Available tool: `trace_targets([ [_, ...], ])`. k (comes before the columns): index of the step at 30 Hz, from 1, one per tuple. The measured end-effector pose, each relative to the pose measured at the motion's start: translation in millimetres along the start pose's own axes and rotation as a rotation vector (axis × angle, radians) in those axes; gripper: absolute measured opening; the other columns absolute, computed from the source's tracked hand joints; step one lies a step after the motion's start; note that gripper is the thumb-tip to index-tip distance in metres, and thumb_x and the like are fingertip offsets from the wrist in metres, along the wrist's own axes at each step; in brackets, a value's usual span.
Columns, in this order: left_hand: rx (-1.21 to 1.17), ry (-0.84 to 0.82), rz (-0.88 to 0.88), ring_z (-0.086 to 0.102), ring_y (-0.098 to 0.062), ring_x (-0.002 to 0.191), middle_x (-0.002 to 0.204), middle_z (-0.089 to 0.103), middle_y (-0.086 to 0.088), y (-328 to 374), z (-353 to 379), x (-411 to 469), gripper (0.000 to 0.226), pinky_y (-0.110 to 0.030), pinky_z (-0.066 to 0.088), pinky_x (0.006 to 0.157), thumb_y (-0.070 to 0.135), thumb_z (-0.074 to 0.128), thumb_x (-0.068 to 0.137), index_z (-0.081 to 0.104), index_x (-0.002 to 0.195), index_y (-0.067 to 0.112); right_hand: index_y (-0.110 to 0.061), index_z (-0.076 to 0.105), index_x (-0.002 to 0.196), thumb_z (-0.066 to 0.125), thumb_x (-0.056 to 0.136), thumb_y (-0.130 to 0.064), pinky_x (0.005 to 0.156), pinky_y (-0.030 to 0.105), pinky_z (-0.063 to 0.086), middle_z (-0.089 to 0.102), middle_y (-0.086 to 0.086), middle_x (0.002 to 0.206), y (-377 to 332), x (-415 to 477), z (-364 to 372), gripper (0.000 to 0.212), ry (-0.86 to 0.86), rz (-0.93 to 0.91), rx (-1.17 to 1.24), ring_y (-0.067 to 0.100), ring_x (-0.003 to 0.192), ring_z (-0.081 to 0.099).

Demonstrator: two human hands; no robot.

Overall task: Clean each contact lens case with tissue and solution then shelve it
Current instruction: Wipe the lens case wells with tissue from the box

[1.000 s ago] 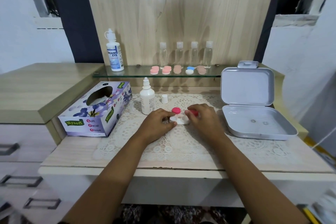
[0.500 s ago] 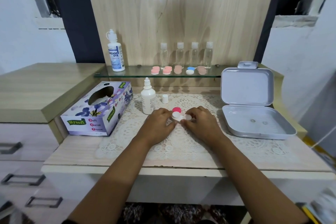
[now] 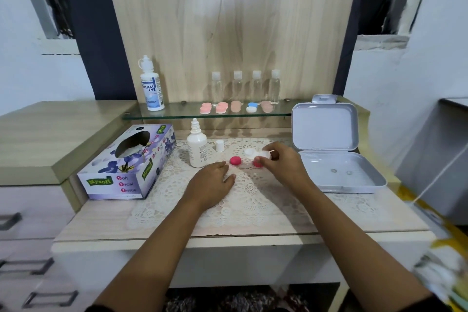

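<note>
My right hand (image 3: 281, 164) pinches a white two-well contact lens case (image 3: 254, 153) and holds it just above the lace mat, both wells uncapped. One pink cap (image 3: 235, 160) lies on the mat to its left; a second pink cap (image 3: 257, 164) sits under my right fingers. My left hand (image 3: 211, 182) rests flat on the mat with fingers relaxed, its fingertips close to the left cap. A small white solution bottle (image 3: 197, 147) stands uncapped, with its white cap (image 3: 219, 145) beside it. The tissue box (image 3: 129, 162) is at the left.
On the glass shelf (image 3: 177, 114) lie several pink cases (image 3: 220, 107) and one blue-and-white case (image 3: 252, 107), in front of clear small bottles (image 3: 247, 86) and a larger solution bottle (image 3: 152, 83). An open grey box (image 3: 339, 154) lies at the right.
My right hand lifted the white case up and to the right. My left hand let go and settled flat on the mat. Both pink caps now lie off the case.
</note>
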State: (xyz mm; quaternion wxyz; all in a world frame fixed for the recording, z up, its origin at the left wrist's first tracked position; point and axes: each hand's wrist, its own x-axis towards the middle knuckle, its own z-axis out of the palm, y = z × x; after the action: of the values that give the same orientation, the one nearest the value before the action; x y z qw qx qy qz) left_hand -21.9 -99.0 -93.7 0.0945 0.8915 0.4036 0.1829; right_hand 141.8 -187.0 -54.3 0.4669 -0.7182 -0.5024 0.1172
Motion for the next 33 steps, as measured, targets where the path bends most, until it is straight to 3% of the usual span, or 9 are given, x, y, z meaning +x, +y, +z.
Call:
trace_targets([
  [7, -0.013, -0.012, -0.014, 0.030, -0.015, 0.138, 0.150, 0.034, 0.000, 1, -1, -1, 0.050, -0.028, 0.024, 0.111, 0.038, 0.040, 0.097, 0.042, 0.140, 0.013, -0.007, 0.067, 0.105, 0.072, 0.080, -0.016, 0.062, 0.024, 0.050, 0.063, 0.001, 0.075, 7, -5, -38, 0.027, 0.049, 0.120, 0.164, 0.013, 0.062, 0.059],
  [10, -0.013, -0.009, -0.009, 0.032, -0.016, 0.137, 0.149, 0.035, -0.002, 2, -2, -1, 0.049, -0.028, 0.026, 0.110, 0.038, 0.040, 0.097, 0.044, 0.139, 0.012, -0.001, 0.067, 0.107, 0.071, 0.080, -0.009, 0.079, 0.035, 0.056, 0.067, 0.007, 0.084, 16, -10, -55, 0.029, 0.076, 0.164, 0.240, 0.015, 0.068, 0.061],
  [13, -0.016, -0.009, -0.008, 0.033, -0.017, 0.137, 0.149, 0.036, -0.003, 2, -2, -1, 0.049, -0.029, 0.027, 0.110, 0.038, 0.041, 0.097, 0.044, 0.138, 0.011, -0.001, 0.061, 0.118, 0.067, 0.082, -0.003, 0.085, 0.037, 0.055, 0.066, 0.009, 0.096, 26, -14, -71, 0.037, 0.104, 0.176, 0.231, 0.018, 0.074, 0.062],
  [16, -0.018, -0.014, -0.005, 0.033, -0.017, 0.137, 0.149, 0.036, -0.003, 1, -2, -1, 0.049, -0.029, 0.027, 0.110, 0.038, 0.041, 0.097, 0.045, 0.138, 0.011, -0.006, 0.060, 0.121, 0.062, 0.084, -0.005, 0.074, 0.022, 0.050, 0.067, 0.008, 0.099, 33, -16, -84, 0.037, 0.142, 0.113, 0.010, 0.020, 0.080, 0.064],
  [19, -0.017, -0.017, -0.004, 0.033, -0.017, 0.137, 0.149, 0.036, -0.003, 1, -3, -2, 0.049, -0.029, 0.027, 0.110, 0.038, 0.041, 0.097, 0.045, 0.138, 0.010, -0.008, 0.062, 0.118, 0.060, 0.085, -0.005, 0.074, 0.015, 0.038, 0.067, 0.009, 0.109, 41, -14, -93, 0.033, 0.186, -0.004, -0.207, 0.023, 0.095, 0.064],
  [26, -0.035, -0.004, 0.008, 0.047, -0.023, 0.124, 0.139, 0.049, -0.009, -1, -2, 0, 0.039, -0.030, 0.039, 0.097, 0.035, 0.044, 0.096, 0.060, 0.114, 0.005, -0.010, 0.065, 0.113, 0.049, 0.083, 0.009, 0.075, 0.033, 0.047, 0.063, 0.010, 0.112, 58, -4, -103, 0.038, 0.014, -0.290, -0.617, 0.030, 0.094, 0.061],
  [30, -0.037, 0.009, 0.023, 0.043, -0.021, 0.129, 0.143, 0.044, -0.007, -1, -2, 0, 0.041, -0.028, 0.036, 0.101, 0.035, 0.043, 0.096, 0.059, 0.121, 0.007, -0.019, 0.059, 0.123, 0.044, 0.085, 0.010, 0.068, 0.026, 0.032, 0.057, 0.002, 0.123, 60, -6, -105, 0.051, -0.113, -0.416, -0.886, 0.026, 0.103, 0.055],
  [33, -0.042, 0.015, 0.024, 0.045, -0.021, 0.127, 0.142, 0.046, -0.008, 0, -2, 0, 0.041, -0.027, 0.036, 0.099, 0.034, 0.043, 0.096, 0.059, 0.122, 0.006, -0.023, 0.053, 0.129, 0.043, 0.088, 0.008, 0.072, 0.022, 0.026, 0.052, -0.001, 0.129, 57, -11, -106, 0.052, -0.114, -0.473, -0.972, 0.022, 0.110, 0.050],
])
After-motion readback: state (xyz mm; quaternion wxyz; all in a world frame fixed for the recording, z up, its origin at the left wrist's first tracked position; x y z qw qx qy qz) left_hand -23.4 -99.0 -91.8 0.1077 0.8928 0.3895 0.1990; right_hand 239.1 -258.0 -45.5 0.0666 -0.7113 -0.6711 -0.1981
